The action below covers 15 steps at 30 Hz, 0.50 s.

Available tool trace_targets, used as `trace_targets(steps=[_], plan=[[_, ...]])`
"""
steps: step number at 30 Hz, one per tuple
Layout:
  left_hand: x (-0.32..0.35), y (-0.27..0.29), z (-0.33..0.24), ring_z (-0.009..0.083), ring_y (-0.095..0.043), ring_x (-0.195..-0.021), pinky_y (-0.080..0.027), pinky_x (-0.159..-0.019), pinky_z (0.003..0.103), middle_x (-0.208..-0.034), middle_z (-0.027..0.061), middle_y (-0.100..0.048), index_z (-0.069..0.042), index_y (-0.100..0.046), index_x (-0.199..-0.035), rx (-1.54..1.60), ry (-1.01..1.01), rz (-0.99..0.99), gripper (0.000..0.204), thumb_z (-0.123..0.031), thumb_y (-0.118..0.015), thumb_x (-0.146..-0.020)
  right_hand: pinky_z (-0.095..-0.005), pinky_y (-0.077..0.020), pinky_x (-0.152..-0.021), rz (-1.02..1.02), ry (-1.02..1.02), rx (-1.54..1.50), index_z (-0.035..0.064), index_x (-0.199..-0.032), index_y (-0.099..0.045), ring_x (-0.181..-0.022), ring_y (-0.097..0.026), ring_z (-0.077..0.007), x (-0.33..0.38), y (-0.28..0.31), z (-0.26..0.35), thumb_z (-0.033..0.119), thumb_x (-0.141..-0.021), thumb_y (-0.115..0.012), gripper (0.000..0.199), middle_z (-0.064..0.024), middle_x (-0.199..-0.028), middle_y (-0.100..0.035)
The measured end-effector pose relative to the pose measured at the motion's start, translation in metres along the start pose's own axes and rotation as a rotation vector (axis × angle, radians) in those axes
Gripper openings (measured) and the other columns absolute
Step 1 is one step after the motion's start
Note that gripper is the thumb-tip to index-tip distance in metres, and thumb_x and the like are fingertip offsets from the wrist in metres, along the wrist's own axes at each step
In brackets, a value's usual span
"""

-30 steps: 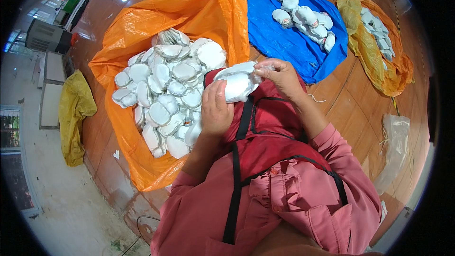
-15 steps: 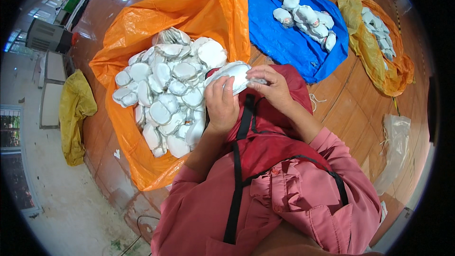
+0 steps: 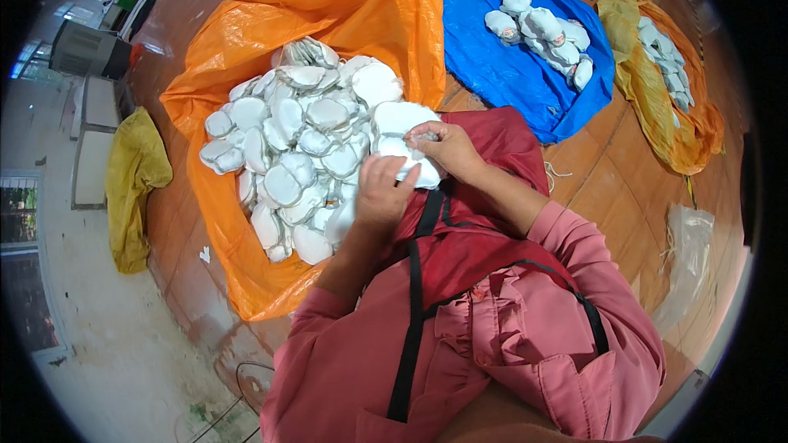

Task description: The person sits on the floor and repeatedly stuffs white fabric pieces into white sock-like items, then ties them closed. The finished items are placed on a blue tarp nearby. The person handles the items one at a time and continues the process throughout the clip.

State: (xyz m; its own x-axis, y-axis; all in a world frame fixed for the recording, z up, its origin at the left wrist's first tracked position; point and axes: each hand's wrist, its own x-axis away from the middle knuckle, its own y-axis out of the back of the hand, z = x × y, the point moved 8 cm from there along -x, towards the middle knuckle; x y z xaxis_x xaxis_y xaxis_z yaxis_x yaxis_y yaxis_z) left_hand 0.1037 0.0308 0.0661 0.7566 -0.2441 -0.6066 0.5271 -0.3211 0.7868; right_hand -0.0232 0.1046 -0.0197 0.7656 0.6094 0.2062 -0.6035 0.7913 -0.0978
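Observation:
My left hand (image 3: 384, 191) and my right hand (image 3: 444, 146) both grip one white padded piece (image 3: 408, 156) at the near edge of a big heap of white padded pieces (image 3: 300, 143). The heap lies on an orange plastic sheet (image 3: 246, 275) spread on the wooden floor. My right fingers pinch the piece's upper edge while my left hand presses on its lower part. A dark red apron (image 3: 484, 230) with black straps covers my lap under the hands, over pink sleeves.
A blue sheet (image 3: 492, 74) behind carries a smaller pile of white pieces (image 3: 542, 29). At the far right an orange-yellow sheet (image 3: 657, 107) holds more. A yellow cloth (image 3: 131, 180) lies left, a clear plastic bag (image 3: 681, 254) right, a grey box (image 3: 86, 49) far left.
Both hands have moved down and left with the white piece, from above my lap toward the edge of the heap, and the left hand now lies on top of it.

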Motion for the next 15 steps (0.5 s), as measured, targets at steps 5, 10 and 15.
trace_targets(steps=[5,10,15], plan=[[0.060,-0.016,0.061,0.0298,-0.055,-0.111,-0.052,-0.090,0.037,-0.122,0.0190,-0.050,-0.002,-0.039,-0.136,0.538,0.970,-0.146,0.057,0.007,-0.057,-0.083,-0.0257,-0.0495,-0.079,0.056,0.054,-0.010,0.0022,-0.114,-0.064,-0.088,-0.061,-0.0105,0.011,-0.016,-0.002,0.024,-0.094,-0.062,0.030,-0.0039,-0.095,-0.067],[0.084,-0.039,0.064,0.0266,-0.056,-0.115,-0.051,-0.093,0.038,-0.127,0.0187,-0.052,-0.005,-0.031,-0.142,1.442,1.433,-0.483,0.049,-0.008,-0.052,-0.097,-0.0271,-0.0473,-0.087,0.091,0.145,-0.185,-0.0007,-0.121,-0.055,-0.102,-0.057,-0.0127,0.014,-0.018,0.004,0.024,-0.100,-0.052,0.033,-0.0092,-0.116,-0.062],[0.080,-0.061,0.064,0.0227,-0.053,-0.116,-0.044,-0.097,0.031,-0.129,0.0207,-0.052,0.003,-0.027,-0.144,1.329,1.455,-0.341,0.059,-0.021,-0.055,-0.098,-0.0293,-0.0471,-0.090,0.058,0.259,-0.025,-0.0010,-0.111,-0.058,-0.105,-0.057,-0.0144,0.025,-0.022,0.010,0.017,-0.100,-0.051,0.023,-0.0107,-0.119,-0.062]])
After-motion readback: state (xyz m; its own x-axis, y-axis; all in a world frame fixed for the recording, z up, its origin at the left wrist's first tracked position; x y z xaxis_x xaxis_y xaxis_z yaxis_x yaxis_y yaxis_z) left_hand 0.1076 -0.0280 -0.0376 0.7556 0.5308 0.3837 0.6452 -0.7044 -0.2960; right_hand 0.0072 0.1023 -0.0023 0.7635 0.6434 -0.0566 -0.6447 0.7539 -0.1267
